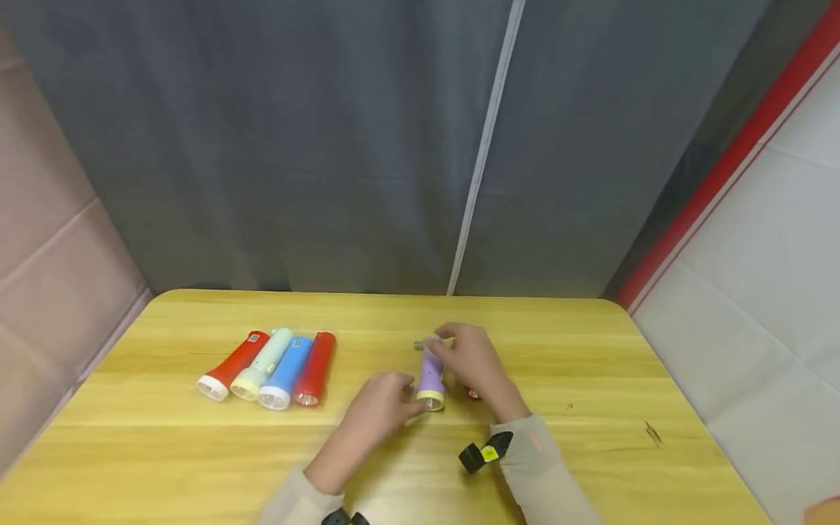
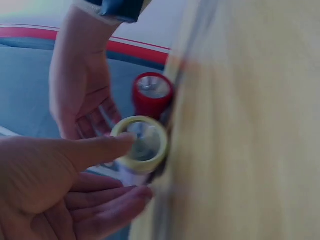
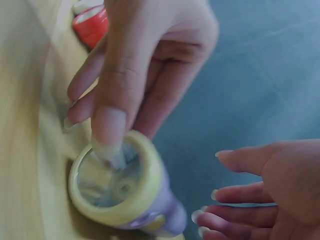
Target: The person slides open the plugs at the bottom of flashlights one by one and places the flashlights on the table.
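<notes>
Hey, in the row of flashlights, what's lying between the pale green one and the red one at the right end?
The blue flashlight lies between the pale green one and that red one, as the head view shows.

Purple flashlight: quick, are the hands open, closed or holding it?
Left hand: open, thumb in front of the purple flashlight; no grip shows.
Right hand: open, fingers near its tail end; contact unclear.

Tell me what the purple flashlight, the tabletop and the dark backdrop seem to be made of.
Purple flashlight: probably smooth plastic, judging by its evenly coloured, rounded body.
Tabletop: wood or wood-look laminate, slightly glossy, with grain streaks and a soft sheen.
Dark backdrop: likely matt fabric, hanging in gentle folds.
</notes>
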A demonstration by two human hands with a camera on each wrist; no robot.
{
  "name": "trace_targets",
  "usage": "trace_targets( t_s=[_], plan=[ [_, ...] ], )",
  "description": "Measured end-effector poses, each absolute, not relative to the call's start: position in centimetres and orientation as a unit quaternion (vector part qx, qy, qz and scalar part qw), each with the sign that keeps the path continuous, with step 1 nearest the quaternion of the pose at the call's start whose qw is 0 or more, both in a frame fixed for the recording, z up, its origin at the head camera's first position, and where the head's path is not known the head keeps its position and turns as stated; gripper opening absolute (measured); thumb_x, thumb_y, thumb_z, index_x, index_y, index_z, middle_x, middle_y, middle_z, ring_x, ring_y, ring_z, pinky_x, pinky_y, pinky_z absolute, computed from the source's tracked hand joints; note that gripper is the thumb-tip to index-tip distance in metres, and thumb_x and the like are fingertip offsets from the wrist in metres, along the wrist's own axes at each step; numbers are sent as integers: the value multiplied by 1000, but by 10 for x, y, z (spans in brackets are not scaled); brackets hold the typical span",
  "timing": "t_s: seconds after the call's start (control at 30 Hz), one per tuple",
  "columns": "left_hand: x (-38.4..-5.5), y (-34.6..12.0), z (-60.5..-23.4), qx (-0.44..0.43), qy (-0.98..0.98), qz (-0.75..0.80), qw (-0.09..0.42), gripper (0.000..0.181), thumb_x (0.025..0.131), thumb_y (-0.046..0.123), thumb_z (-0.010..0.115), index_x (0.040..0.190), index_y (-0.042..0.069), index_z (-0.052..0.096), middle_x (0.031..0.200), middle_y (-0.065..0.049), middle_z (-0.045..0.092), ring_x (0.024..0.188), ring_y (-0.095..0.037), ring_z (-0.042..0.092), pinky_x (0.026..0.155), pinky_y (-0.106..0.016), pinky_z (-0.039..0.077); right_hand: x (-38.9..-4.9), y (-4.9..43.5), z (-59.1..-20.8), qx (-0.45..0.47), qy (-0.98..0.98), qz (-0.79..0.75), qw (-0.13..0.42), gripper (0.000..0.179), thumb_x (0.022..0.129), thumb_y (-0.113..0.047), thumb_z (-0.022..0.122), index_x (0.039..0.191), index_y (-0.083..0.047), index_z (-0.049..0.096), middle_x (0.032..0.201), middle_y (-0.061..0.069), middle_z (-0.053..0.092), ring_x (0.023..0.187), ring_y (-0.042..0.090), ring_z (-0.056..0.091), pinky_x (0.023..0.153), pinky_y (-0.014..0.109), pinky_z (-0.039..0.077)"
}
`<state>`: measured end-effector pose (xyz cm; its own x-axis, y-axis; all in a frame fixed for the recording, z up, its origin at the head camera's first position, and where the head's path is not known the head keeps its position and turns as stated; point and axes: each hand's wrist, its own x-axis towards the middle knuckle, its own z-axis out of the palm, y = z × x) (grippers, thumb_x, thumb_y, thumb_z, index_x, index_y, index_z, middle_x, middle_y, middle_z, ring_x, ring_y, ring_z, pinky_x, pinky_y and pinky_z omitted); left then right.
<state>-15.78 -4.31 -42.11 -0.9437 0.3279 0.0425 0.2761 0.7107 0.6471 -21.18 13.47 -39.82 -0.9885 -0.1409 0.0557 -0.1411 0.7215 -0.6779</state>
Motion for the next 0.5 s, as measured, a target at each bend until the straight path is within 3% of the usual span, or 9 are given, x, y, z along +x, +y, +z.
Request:
trace_targets(
  t_s=[0.07, 0.17, 0.3, 0.37, 0.5],
  plan=[
    [-153, -50, -416, 148, 930, 335, 38, 33, 82, 25, 83, 103, 2, 75, 90, -11, 77, 72, -20, 69, 63, -35, 58, -207, 135, -393, 78, -920, 384, -14, 33, 94, -33, 71, 116, -8, 74, 100, 9, 76, 55, 13, 54, 46, 27, 43],
    [-146, -63, -407, 122, 936, 328, 33, 41, 83, 23, 82, 117, 2, 73, 112, -15, 76, 86, -24, 75, 72, -39, 62, -199, 134, -388, 84, -916, 392, -19, 32, 94, -35, 72, 114, -10, 75, 103, 7, 76, 66, 14, 63, 52, 26, 48],
    [-137, -82, -400, 87, 943, 320, 11, 38, 85, 24, 81, 117, 4, 73, 112, -13, 77, 83, -21, 75, 71, -38, 62, -193, 128, -386, 129, -918, 374, -25, 34, 94, -35, 72, 114, -8, 75, 111, 8, 77, 85, 17, 72, 71, 30, 60],
    [-133, -92, -397, 74, 948, 311, -9, 36, 85, 24, 81, 114, 4, 75, 108, -12, 78, 83, -21, 75, 71, -39, 62, -192, 122, -387, 162, -914, 369, -36, 34, 94, -33, 71, 115, -6, 75, 114, 9, 76, 87, 18, 73, 76, 33, 62],
    [-126, -111, -391, 48, 956, 285, -49, 33, 87, 25, 80, 112, 5, 76, 104, -12, 78, 84, -22, 74, 72, -41, 61, -192, 106, -388, 205, -902, 373, -71, 36, 95, -34, 70, 115, -5, 75, 112, 9, 76, 80, 17, 71, 73, 30, 61]
  ],
)
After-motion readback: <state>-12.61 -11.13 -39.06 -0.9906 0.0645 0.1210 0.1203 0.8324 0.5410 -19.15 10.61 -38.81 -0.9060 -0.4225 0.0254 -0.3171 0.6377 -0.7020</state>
